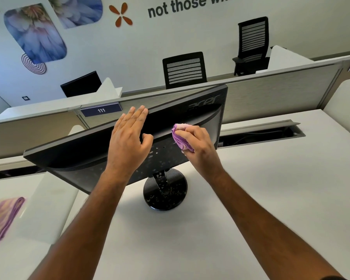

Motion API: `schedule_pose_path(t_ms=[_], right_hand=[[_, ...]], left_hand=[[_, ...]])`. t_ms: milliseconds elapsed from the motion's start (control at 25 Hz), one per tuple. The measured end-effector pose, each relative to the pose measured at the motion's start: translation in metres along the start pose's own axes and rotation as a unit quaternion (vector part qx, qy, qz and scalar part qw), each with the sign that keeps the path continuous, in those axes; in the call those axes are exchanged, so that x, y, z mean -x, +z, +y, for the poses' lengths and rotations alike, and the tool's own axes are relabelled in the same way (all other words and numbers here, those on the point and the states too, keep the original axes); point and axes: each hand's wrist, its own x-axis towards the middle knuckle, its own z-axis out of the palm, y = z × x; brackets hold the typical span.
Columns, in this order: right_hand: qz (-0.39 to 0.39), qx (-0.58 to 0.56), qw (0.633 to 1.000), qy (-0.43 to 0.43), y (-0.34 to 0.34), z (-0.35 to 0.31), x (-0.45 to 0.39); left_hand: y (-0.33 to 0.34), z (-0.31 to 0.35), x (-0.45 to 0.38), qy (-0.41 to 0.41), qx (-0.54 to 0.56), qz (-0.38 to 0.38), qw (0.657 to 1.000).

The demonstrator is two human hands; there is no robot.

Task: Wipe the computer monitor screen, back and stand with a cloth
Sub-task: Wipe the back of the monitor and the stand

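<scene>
Monitor (85, 158) standing on white desk (271, 178), back panel turned toward the camera, tipped forward, black round stand (165, 194) beneath it; pale specks or droplets scattered over lower back panel and stand base. Left hand (129, 138) laid flat on the back panel near the top edge, fingers straight and close together, fingertips reaching over the upper rim, thumb spread to the side and touching the panel; holding nothing. Right hand (196, 142) curled round bunched purple cloth (180, 137), fingers folded over the wad, cloth pressed against the back panel just right of the left thumb, below the raised logo; part of the cloth poking out above and below the fingers. Second purple cloth (2, 219), folded, lying blurred on the desk at far left, well apart from both hands. Grey partition (271, 85) behind the monitor, small label reading 111 (101, 110) on its rail; open cable slot (261, 132) in the desk to the right; black office chairs (184, 69) beyond the partition; wall with flower pictures and dark lettering.
</scene>
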Motion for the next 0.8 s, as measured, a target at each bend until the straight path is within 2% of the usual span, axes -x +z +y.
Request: schedule_pose_path(t_ms=[120, 240, 320, 440, 560, 640, 720, 800], right_hand=[[-0.081, 0.013, 0.996, -0.019, 0.021, 0.021, 0.029], [-0.182, 0.030, 0.982, 0.029, 0.039, 0.037, 0.065], [-0.219, 0.039, 0.975, 0.029, 0.041, 0.046, 0.081], [-0.188, 0.042, 0.981, 0.002, 0.029, 0.048, 0.070], [-0.061, 0.003, 0.998, -0.028, 0.009, 0.025, 0.030], [-0.007, -0.005, 0.999, -0.042, 0.000, 0.012, 0.009], [-0.021, 0.003, 0.998, -0.059, 0.004, 0.012, 0.006], [-0.076, 0.019, 0.995, -0.069, 0.019, 0.019, 0.020]], left_hand=[[0.001, -0.002, 0.000, 0.003, -0.001, -0.002, 1.000], [0.001, -0.003, -0.001, 0.002, 0.002, -0.006, 1.000], [-0.001, -0.004, -0.001, 0.006, 0.001, -0.013, 1.000], [-0.006, -0.008, 0.004, 0.021, -0.007, -0.022, 1.000], [-0.011, -0.016, 0.013, 0.002, -0.019, 0.010, 1.000], [-0.011, -0.023, 0.021, -0.016, -0.030, 0.036, 0.999], [-0.010, -0.029, 0.025, -0.019, -0.031, 0.045, 0.998], [-0.010, -0.031, 0.025, -0.016, -0.023, 0.048, 0.998]])
